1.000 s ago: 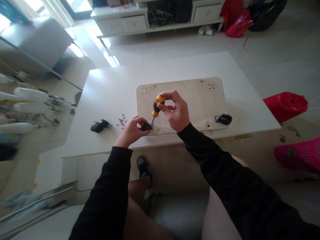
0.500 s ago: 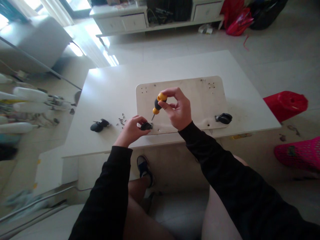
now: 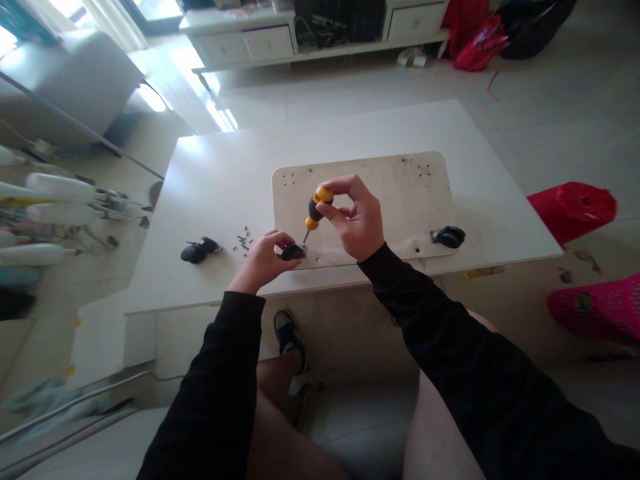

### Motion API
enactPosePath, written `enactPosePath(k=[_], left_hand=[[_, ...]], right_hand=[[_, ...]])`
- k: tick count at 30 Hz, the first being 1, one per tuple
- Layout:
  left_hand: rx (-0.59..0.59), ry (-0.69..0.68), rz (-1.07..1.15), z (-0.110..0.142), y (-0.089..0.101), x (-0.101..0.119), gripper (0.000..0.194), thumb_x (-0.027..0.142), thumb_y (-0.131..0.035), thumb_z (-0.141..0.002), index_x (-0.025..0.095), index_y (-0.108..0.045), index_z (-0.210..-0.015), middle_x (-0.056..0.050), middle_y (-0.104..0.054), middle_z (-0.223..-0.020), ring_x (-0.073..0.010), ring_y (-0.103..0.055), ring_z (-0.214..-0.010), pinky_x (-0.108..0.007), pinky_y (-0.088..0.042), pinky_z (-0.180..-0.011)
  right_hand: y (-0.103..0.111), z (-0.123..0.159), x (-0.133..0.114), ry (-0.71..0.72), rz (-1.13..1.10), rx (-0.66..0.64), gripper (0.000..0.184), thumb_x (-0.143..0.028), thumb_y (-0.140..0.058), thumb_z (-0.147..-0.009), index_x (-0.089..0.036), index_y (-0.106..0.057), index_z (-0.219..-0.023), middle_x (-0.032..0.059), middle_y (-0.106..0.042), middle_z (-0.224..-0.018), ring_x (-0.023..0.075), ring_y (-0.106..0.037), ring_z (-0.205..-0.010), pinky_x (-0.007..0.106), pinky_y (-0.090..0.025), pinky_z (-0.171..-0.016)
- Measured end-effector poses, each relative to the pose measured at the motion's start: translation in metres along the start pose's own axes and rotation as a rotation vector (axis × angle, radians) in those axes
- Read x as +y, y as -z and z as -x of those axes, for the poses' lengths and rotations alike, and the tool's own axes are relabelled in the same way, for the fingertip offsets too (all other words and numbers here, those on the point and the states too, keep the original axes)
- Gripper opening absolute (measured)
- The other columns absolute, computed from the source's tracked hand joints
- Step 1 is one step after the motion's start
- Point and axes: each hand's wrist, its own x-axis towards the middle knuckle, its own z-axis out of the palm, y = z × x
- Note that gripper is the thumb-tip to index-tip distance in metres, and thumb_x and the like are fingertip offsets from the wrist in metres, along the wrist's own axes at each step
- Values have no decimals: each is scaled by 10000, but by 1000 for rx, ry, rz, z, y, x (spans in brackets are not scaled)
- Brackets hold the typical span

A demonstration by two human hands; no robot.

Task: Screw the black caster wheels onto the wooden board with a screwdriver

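My right hand point(image 3: 357, 217) grips a yellow and black screwdriver point(image 3: 320, 203), its fingers closed round the handle. The screwdriver leans, and its tip points down at the metal plate of a black caster wheel point(image 3: 293, 252). Fingers of my left hand point(image 3: 267, 260) are closed on that caster at the near left corner of a pale board point(image 3: 360, 207). Another caster point(image 3: 449, 237) sits at the board's near right corner. Small holes show at the far corners. Whether the tip sits in a screw is too small to tell.
On the white table point(image 3: 220, 173), a loose caster point(image 3: 199, 251) and several small screws point(image 3: 243, 240) lie left of the board. Right of the table are a red plastic bundle point(image 3: 575, 207) and a pink basket point(image 3: 600, 307). A white cabinet point(image 3: 240, 43) stands beyond.
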Motion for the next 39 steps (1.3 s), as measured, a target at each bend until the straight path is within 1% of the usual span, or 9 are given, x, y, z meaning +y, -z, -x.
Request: enactPosePath(k=[5, 14, 21, 24, 26, 31, 33, 36, 39], left_hand=[[1, -6, -2, 0, 0, -1, 283, 308, -886, -721, 232, -740, -951, -37, -734, -977, -202, -705, -826, -377, -617, -755], [-8, 9, -5, 1, 1, 1, 285, 298, -882, -723, 217, -745, -959, -53, -737, -993, -206, -708, -834, -371, -621, -753], [9, -12, -35, 0, 1, 4, 257, 286, -887, -714, 223, -732, -910, -34, -738, -939, -211, -709, -807, -383, -624, -763], [18, -7, -57, 0, 1, 5, 270, 285, -903, -701, 218, -732, -899, -34, -739, -915, -208, -704, -782, -377, -621, -753], [12, 2, -50, -1, 1, 4, 283, 295, -907, -703, 215, -738, -914, -43, -746, -927, -212, -708, -787, -365, -620, -726], [8, -11, -29, 0, 1, 6, 279, 287, -889, -717, 208, -736, -937, -53, -762, -959, -229, -725, -833, -372, -633, -747], [7, -32, -39, 0, 1, 10, 300, 304, -896, -728, 207, -739, -964, -54, -767, -978, -240, -730, -883, -389, -637, -813], [79, -59, -56, -2, -2, 19, 288, 334, -882, -782, 211, -746, -1004, -52, -771, -1000, -250, -726, -942, -402, -623, -896], [189, -52, -57, -7, -9, 28, 186, 319, -823, -843, 200, -743, -961, -48, -771, -939, -248, -725, -908, -381, -608, -876]], right_hand=[[0, 1, 0, -14, 24, -29, 267, -447, -712, -962, -248, -676, -1136, 34, -724, -1153, 156, -687, -1076, 218, -633, -682], [-1, 3, -4, 50, 25, -106, 196, -282, -713, -952, -235, -676, -1139, 32, -741, -1146, 153, -710, -1065, 244, -659, -756], [-2, 1, -12, 217, 38, -359, 193, -213, -610, -1018, -245, -680, -1195, 59, -752, -1244, 179, -723, -1167, 367, -672, -978], [-4, 0, -10, 284, 132, -326, 99, -288, -692, -993, -242, -671, -1079, 50, -712, -1098, 184, -704, -1026, 399, -673, -929], [-5, 1, -9, 317, 180, -298, 126, -333, -720, -978, -245, -651, -1036, 45, -673, -1054, 190, -677, -986, 415, -669, -899], [-8, 4, -11, 372, 172, -369, 90, -238, -567, -1033, -248, -626, -1100, 75, -695, -1222, 193, -687, -1142, 420, -637, -1001], [-10, 3, -12, 373, 186, -371, 59, -260, -570, -1043, -248, -619, -1073, 55, -705, -1164, 187, -693, -1097, 412, -636, -981], [-11, 0, -11, 348, 267, -323, 129, -363, -629, -1032, -250, -608, -972, 20, -651, -1003, 181, -655, -953, 405, -629, -910], [-11, -4, -14, 320, 310, -304, 178, -411, -646, -1019, -252, -607, -948, 18, -621, -986, 190, -635, -947, 417, -622, -911]])
